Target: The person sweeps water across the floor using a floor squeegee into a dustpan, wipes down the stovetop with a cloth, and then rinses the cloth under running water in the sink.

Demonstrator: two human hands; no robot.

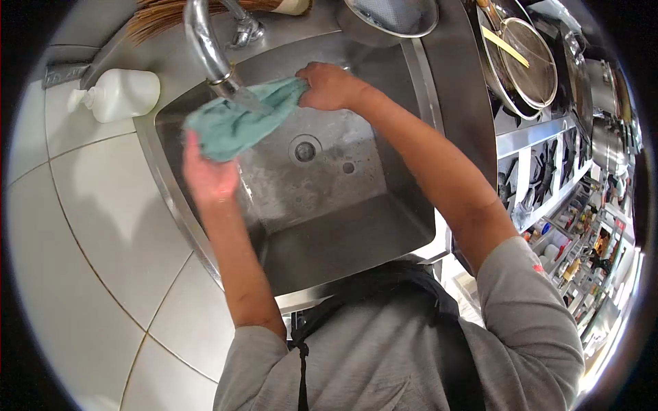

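A green cloth (pixel 240 122) is stretched between my two hands over the sink (pixel 322 260), under the faucet (pixel 209 51). Water runs from the spout onto the cloth. My left hand (pixel 209 175) grips its near left edge, somewhat blurred. At the far right corner, my right hand (pixel 329 87) is closed on the cloth, with the fingertips partly hidden by the hand itself. Below the cloth, the drain (pixel 304 148) shows in the wet sink floor.
A white pump bottle (pixel 125 94) lies or stands by the sink's left rim. Behind the faucet is a straw broom or brush (pixel 161 19). A mesh strainer (pixel 397 15) sits at the back right, and more round strainers (pixel 529 65) are farther right. White tiles (pixel 103 219) line the left.
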